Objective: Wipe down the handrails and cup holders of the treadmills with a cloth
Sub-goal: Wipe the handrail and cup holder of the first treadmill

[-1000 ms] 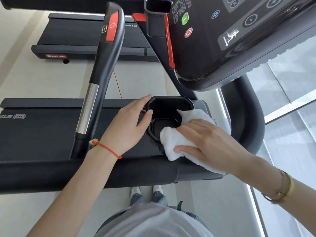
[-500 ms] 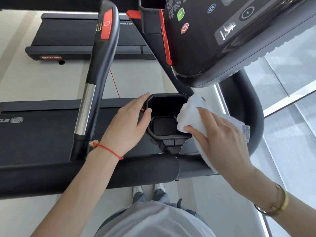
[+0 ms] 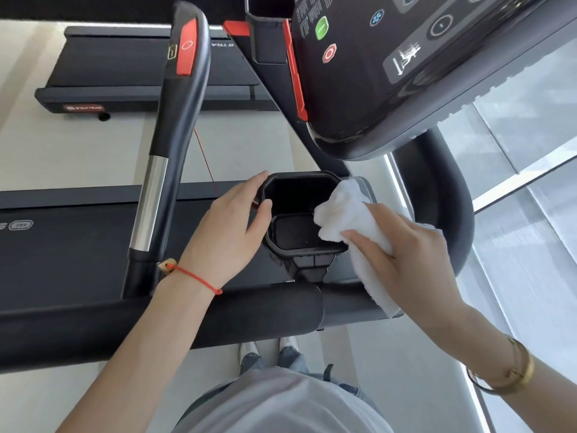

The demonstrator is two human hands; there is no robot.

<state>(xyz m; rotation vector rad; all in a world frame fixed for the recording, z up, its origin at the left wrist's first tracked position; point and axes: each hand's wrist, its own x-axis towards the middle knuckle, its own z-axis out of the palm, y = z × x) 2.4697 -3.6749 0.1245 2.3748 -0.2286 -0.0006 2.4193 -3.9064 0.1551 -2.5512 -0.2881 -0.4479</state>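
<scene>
White terry cloth [image 3: 352, 214]: soft, light, bunches easily; right hand [image 3: 406, 254] clamps wad against rigid cup holder [image 3: 299, 245] rim; left hand [image 3: 231, 232] braces rim, fingers relaxed.

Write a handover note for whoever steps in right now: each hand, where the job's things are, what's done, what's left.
Left hand: steadies the cup holder, fingers straight along its left rim, thumb on the edge.
Right hand: grips the cloth, bunched and pressed against the holder's right rim.
Handrail stands upright to the left of the holder, with no hand on it.
Done: cannot tell from this view which surfaces are already wiped.
Left: finish this holder's rim and inside, then the handrail, then the second treadmill behind.
</scene>
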